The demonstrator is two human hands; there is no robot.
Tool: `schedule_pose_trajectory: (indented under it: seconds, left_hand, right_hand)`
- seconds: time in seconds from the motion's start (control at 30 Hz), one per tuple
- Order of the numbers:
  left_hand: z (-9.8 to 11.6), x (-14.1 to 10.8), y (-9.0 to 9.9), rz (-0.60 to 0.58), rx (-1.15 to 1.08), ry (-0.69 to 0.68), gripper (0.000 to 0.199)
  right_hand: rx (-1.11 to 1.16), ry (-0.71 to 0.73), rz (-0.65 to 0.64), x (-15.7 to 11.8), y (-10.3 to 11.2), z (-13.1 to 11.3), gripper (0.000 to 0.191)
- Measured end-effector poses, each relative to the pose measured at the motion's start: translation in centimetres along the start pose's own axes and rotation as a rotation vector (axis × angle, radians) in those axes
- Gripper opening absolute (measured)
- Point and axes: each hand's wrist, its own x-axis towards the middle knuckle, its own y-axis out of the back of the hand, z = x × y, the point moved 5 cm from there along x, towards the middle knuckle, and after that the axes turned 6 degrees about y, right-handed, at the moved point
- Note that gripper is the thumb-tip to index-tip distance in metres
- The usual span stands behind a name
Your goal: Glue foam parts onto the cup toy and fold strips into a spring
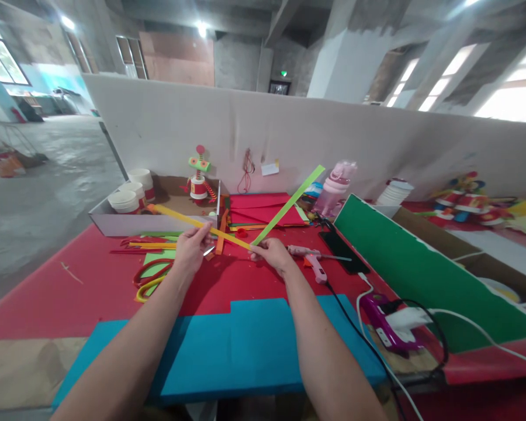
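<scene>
My left hand pinches a yellow-orange paper strip partway along its length. At the strip's right end my right hand pinches the spot where it meets a light green paper strip. The two strips form a wide V above the red tabletop, the green one slanting up to the right. Whether they are glued where they meet, I cannot tell. Below my left hand lie scissors with red and yellow handles, on green paper. A pink glue gun rests to the right of my right hand.
A box at the back left holds paper cups and a paper-cup robot figure. Red paper sheets, a pink bottle, a phone and a green board stand around. Cables run from a purple power strip.
</scene>
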Motion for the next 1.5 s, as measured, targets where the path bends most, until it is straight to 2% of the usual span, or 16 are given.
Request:
schedule_pose_trajectory:
  seconds: [0.17, 0.3, 0.4, 0.47, 0.53, 0.73, 0.9, 1.03, 1.23, 1.33, 1.5]
  left_hand:
    - [3.4, 1.6, 3.1, 0.104, -0.123, -0.145, 0.030]
    - [4.9, 2.3, 5.4, 0.204, -0.171, -0.205, 0.030]
    - [5.6, 2.4, 6.2, 0.241, -0.218, -0.250, 0.028]
    - [5.6, 2.3, 5.9, 0.221, -0.183, -0.264, 0.028]
    - [4.9, 2.0, 4.7, 0.150, -0.095, -0.234, 0.030]
    - [-1.3, -0.3, -0.3, -0.152, 0.319, 0.087, 0.033]
    - [-4.8, -2.1, -2.3, -0.283, 0.349, 0.252, 0.034]
    - [-5.4, -2.5, -2.5, -0.297, 0.298, 0.291, 0.032]
    - [-5.4, -2.2, -2.2, -0.241, 0.283, 0.215, 0.029]
    - [-5.4, -2.0, -2.0, -0.214, 0.284, 0.193, 0.028]
    - [-5.4, -1.9, -2.0, -0.233, 0.279, 0.189, 0.027]
  right_hand:
    - [-0.059, -0.022, 0.094, 0.3, 1.7, 0.5, 0.019]
    - [-0.045, -0.025, 0.156, 0.5, 2.7, 1.0, 0.018]
    - [0.007, -0.029, 0.199, 0.7, 2.9, 1.1, 0.019]
    - [0.081, -0.032, 0.230, 0.6, 2.3, 1.2, 0.019]
    - [0.167, -0.030, 0.239, 0.5, 1.2, 1.2, 0.020]
    - [0.360, -0.013, 0.191, -0.2, -3.2, 1.0, 0.023]
    - [0.345, -0.008, 0.230, -0.5, -4.2, 1.0, 0.025]
    - [0.307, 0.016, 0.243, -0.5, -4.4, 1.3, 0.025]
    - [0.246, 0.049, 0.301, -0.6, -4.7, 1.8, 0.023]
    - [0.237, 0.032, 0.283, -0.6, -4.9, 1.8, 0.020]
    - [0.286, -0.020, 0.264, -0.7, -5.1, 1.9, 0.020]
